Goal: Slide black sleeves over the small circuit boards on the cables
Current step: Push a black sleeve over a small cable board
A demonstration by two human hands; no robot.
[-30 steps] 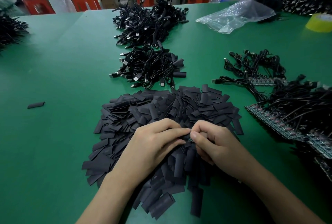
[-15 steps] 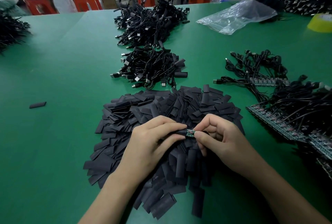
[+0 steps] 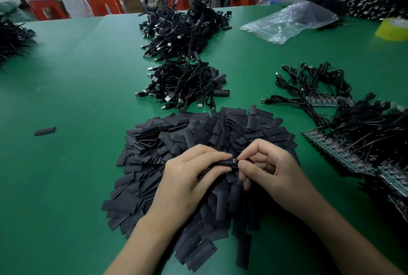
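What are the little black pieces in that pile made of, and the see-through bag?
Black pieces: probably thin plastic or rubbery tubing, matte; they lie flat with creased edges. Bag: thin clear plastic film, glossy; it is crumpled and catches light.

The black sleeve (image 3: 221, 163) you hold lies level, nearly over the small circuit board (image 3: 234, 161) — only its tip shows — above the heap of loose sleeves (image 3: 198, 133).
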